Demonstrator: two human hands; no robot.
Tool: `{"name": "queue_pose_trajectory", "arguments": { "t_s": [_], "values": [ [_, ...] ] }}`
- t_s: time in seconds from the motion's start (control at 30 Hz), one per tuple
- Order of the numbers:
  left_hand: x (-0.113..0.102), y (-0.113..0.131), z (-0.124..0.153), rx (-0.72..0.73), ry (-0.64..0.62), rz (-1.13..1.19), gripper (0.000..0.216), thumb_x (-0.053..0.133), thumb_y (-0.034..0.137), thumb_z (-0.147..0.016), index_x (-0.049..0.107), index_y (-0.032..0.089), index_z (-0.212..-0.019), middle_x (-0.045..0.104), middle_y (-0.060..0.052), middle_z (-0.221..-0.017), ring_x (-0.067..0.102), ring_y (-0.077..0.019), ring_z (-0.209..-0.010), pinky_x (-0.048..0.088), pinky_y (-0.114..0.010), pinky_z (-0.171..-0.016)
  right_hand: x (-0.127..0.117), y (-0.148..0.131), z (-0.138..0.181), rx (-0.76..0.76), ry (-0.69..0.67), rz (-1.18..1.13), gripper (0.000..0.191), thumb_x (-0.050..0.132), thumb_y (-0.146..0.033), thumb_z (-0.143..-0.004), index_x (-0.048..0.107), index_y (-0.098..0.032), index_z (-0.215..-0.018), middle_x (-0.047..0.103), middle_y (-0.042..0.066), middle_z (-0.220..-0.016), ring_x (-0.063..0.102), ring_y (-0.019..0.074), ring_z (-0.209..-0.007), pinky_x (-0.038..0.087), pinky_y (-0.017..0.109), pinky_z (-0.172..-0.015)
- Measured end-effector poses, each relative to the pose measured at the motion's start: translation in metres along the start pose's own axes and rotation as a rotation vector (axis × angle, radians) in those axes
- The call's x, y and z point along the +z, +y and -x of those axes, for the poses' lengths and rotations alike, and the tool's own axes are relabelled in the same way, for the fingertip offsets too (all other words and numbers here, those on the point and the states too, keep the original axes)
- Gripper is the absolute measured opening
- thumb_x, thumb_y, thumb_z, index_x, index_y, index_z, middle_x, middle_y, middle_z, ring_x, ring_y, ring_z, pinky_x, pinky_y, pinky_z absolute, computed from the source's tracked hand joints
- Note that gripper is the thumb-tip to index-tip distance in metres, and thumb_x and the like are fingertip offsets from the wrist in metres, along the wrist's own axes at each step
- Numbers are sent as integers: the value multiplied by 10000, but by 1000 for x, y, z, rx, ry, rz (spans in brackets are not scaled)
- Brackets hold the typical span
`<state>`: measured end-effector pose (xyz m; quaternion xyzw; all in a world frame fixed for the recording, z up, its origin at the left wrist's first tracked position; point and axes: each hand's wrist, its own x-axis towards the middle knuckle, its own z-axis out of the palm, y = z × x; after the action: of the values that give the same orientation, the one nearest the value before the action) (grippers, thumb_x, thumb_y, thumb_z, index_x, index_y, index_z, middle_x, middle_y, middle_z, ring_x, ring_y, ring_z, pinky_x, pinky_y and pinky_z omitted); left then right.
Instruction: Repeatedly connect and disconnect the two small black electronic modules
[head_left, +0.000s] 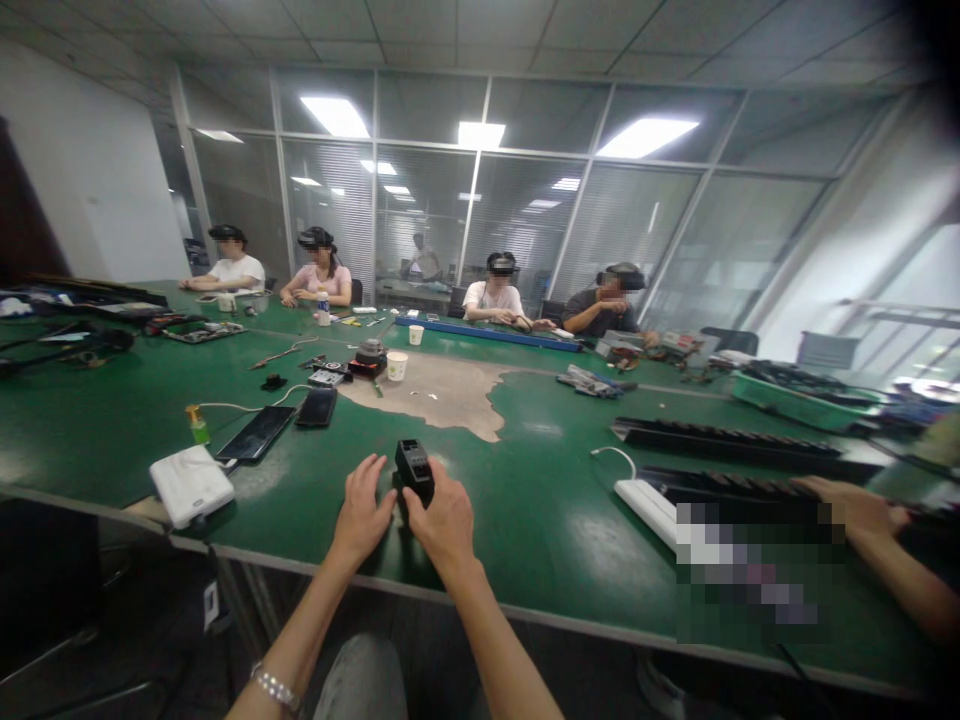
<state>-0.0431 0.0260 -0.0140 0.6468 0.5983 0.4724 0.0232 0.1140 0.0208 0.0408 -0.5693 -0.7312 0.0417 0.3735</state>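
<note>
Black device [413, 468] between the hands, gripped in right hand [445, 515]; left hand [365, 512] just beside, empty, loosely spread.

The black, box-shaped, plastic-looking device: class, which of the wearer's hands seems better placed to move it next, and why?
Probably the right hand: it appears to grip the device, while the open left hand is only beside it.
</note>
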Motion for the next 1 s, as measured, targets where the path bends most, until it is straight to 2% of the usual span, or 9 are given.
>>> {"name": "queue_pose_trajectory", "arguments": {
  "t_s": [0.23,0.37,0.5,0.63,0.83,1.0],
  "values": [
    [0,-1,-1,-8,-10,11,480,512,273,-857,489,198,-1331,486,-121,-1387,422,-259,-1315,360,-488,-1099,-10,-6,3,-26,-79,96,511,602,-393,-835,526,-207,-1305,687,86,-1029,599,255,-940,399,334,-835],
    [-1,1,0,-13,-15,8,514,487,209,-830,473,179,-1343,473,-125,-1397,408,-257,-1324,342,-486,-1114,-6,-3,14,-12,-112,118,591,615,-377,-831,465,-193,-1372,681,104,-1034,583,272,-955,399,353,-834],
    [1,0,0,-5,-52,-9,647,458,96,-730,432,149,-1375,430,-135,-1431,364,-263,-1352,312,-487,-1135,-2,2,23,-35,-77,63,651,614,-339,-833,406,-187,-1431,663,113,-1122,564,278,-1005,404,364,-877],
    [4,-1,1,29,-89,12,788,476,90,-678,329,157,-1449,372,-133,-1477,306,-287,-1387,279,-504,-1150,0,5,21,-4,-62,-14,616,614,-300,-821,458,-172,-1403,674,123,-1107,588,281,-990,428,368,-878],
    [0,4,2,69,-180,16,975,584,222,-692,84,155,-1526,267,-166,-1536,256,-329,-1411,254,-528,-1145,-4,10,2,89,12,-258,597,630,-341,-791,513,-201,-1359,688,92,-1098,644,248,-964,487,341,-851],
    [0,10,2,55,-228,-46,1182,692,545,-675,-26,150,-1527,262,-207,-1533,267,-373,-1402,274,-545,-1113,-19,29,-12,106,139,-330,598,581,-370,-828,470,-197,-1390,676,88,-1135,650,222,-969,493,322,-857]
  ]
}}
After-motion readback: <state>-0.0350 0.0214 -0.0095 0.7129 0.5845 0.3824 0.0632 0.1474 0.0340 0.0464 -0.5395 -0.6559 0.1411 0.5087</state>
